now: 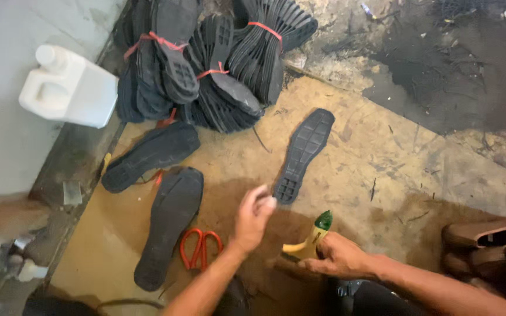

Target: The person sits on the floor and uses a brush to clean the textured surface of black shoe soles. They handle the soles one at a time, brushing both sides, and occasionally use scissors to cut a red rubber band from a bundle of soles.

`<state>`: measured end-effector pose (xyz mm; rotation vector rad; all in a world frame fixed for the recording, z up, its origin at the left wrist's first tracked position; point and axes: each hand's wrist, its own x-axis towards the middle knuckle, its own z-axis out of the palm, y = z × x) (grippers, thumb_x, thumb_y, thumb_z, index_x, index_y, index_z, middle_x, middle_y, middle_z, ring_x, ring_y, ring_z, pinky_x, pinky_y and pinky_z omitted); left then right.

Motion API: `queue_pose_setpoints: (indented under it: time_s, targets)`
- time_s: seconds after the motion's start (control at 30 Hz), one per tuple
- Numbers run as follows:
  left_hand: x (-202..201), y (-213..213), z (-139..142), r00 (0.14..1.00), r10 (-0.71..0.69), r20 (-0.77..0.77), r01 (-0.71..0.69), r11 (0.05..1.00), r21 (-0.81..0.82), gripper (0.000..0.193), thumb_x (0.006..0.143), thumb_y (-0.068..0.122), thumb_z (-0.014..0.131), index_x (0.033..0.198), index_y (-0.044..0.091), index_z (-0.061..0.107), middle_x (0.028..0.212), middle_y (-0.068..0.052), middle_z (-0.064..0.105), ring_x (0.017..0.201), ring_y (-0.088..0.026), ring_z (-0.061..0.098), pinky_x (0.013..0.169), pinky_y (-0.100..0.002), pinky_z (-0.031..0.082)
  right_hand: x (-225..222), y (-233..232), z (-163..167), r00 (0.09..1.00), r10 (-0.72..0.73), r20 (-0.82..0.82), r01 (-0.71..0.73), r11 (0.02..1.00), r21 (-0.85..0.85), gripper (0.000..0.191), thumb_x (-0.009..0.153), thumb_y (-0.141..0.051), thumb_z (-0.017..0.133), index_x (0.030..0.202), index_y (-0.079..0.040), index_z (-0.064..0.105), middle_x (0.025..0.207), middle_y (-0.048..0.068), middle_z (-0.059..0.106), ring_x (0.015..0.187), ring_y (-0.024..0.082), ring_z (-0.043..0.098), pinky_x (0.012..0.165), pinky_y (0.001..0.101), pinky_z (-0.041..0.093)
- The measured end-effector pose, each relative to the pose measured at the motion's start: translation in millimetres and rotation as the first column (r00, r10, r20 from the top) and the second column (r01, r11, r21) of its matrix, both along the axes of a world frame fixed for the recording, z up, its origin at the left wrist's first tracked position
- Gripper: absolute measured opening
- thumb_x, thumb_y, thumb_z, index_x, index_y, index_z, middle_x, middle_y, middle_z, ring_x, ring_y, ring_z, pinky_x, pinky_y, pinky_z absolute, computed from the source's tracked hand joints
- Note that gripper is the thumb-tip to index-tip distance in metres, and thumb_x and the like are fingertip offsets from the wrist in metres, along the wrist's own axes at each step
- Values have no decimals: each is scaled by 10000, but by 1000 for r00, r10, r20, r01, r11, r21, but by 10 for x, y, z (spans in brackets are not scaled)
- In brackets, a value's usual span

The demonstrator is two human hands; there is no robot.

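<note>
My right hand (339, 256) grips a yellow glue bottle with a green tip (314, 235), held tilted over a worn board (358, 158). My left hand (253, 217) hovers just left of it with fingers pinched together; it is blurred and I cannot tell if anything is in them. A single black shoe sole (304, 153) lies tread-up right above my left hand. Two more black soles (171, 225) (150, 155) lie to the left. Red-handled scissors (200, 246) rest beside the nearer sole.
Bundles of black soles tied with red string (206, 58) are piled at the back. A white plastic jug (68, 86) stands on a grey ledge at left. Brown shoes (487, 243) sit at the right edge. Dark, dirty floor (452, 64) lies beyond the board.
</note>
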<state>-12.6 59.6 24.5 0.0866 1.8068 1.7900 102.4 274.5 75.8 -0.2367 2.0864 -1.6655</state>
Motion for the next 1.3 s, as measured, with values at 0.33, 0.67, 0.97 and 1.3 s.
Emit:
queue_pose_setpoints:
  time_s: [0.33,0.67,0.97,1.3]
  targets:
    - [-593,420,701,350,-616,-706,202,785,-585,353,961,231,722,1250,48,636,1208,-172,675,897,-337,679,748,-445,576,152,-94,-27,961,136,242,-189,959,211,309,896,-327,746,1028,-50,714,719,176,673,666,374,656,581,446,505]
    - [-578,242,2292,985,-56,-164,118,909,400,459,1144,193,458,1568,17,430,1239,-135,733,1042,-196,767,842,-313,661,124,-93,-50,953,123,276,-192,952,237,351,879,-364,745,859,-15,717,689,196,673,647,394,660,571,465,510]
    - [-208,21,897,992,-19,-124,7,995,-97,390,1008,147,576,1371,8,570,1291,-187,665,1095,-249,700,851,-355,649,198,-74,-192,944,139,300,-229,928,293,427,887,-391,764,770,19,730,645,204,643,590,367,626,556,441,500]
    - [34,-332,450,483,-542,-688,121,819,-561,468,831,104,722,1275,-11,624,1378,-181,586,1328,-389,506,1060,-502,393,-352,100,-131,820,-518,243,399,823,404,342,949,-320,729,1144,-47,791,815,167,796,676,234,650,583,409,522]
